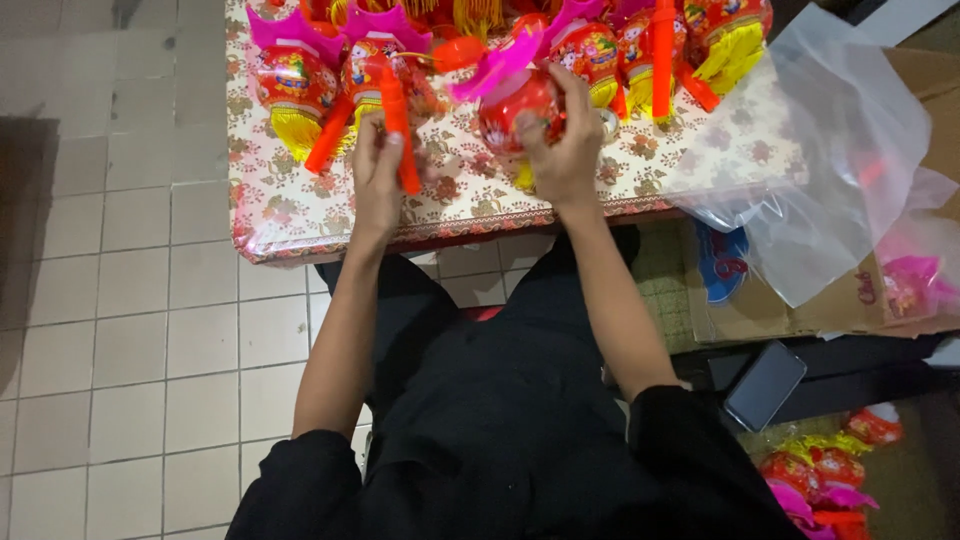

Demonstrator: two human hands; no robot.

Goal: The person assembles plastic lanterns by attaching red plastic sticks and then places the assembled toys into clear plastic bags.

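Note:
My left hand (378, 172) grips an orange plastic stick handle (401, 135) that stands almost upright over the table. My right hand (562, 140) is wrapped around a round red toy lantern (517, 100) with a pink top piece (495, 68); a bit of yellow tassel shows below my fingers. Both hands hover over the near edge of a low table (300, 215) covered in a floral cloth. The stick and the lantern are a short way apart.
Several finished red lanterns (292, 82) with pink crowns, yellow tassels and orange sticks line the table's far side. A clear plastic bag (830, 150) lies over a cardboard box (920, 100) at right. A dark phone (765, 385) and more lanterns (820, 470) sit lower right. Grey floor tiles lie left.

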